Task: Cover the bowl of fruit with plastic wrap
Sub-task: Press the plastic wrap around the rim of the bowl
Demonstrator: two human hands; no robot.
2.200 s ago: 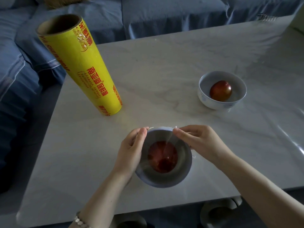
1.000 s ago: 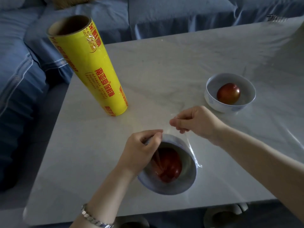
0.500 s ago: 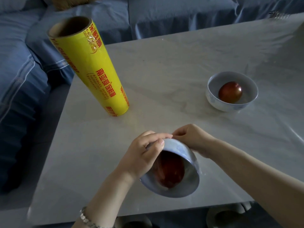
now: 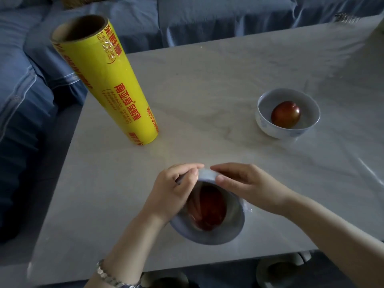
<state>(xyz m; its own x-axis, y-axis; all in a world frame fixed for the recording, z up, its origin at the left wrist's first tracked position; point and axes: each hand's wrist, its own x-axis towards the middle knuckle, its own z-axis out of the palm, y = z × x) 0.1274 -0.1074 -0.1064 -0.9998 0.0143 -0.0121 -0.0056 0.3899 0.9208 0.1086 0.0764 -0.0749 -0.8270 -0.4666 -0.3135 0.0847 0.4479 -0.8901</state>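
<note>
Bare forearms, silver link bracelet

It is dim and bluish in here, and soft daylight is falling from the right, laying pale streaks of glare across the table on that side. The plastic wrap roll is throwing a faint yellow glow onto the marble at its foot. The left hand and right hand are shading the near bowl. The sofa is sinking into murk. The wide lens is bending the table's edges and leaning the roll outward — the nearest corner is smearing soft.
</note>
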